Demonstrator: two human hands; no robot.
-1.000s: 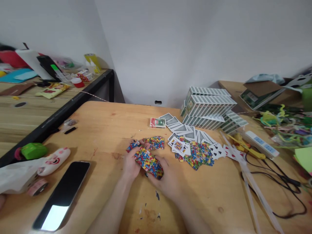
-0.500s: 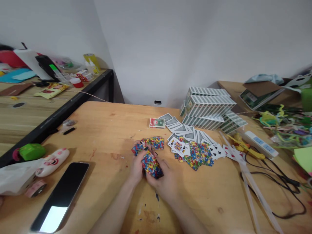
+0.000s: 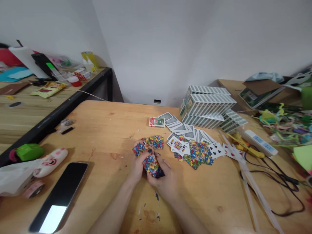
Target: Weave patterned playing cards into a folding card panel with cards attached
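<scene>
Between my two hands is a bunch of playing cards with a bright red, blue and yellow pattern on their backs. My left hand grips the cards from the left, its thumb lying over them. From the right, my right hand is closed round the lower part of the bunch. More cards with the same backs lie just beyond my fingers. To the right, a spread of patterned cards lies on the table, with a king of clubs face up on top.
Grey-backed cards fan out behind, beside a card box. Green-and-white striped cartons are stacked at the back right. A phone lies at left. A power strip, black cable and clear strips occupy the right.
Both hands stay closed on the cards, with only a small shift of the fingers. The whole view has moved slightly. The cards on the table have not visibly moved.
</scene>
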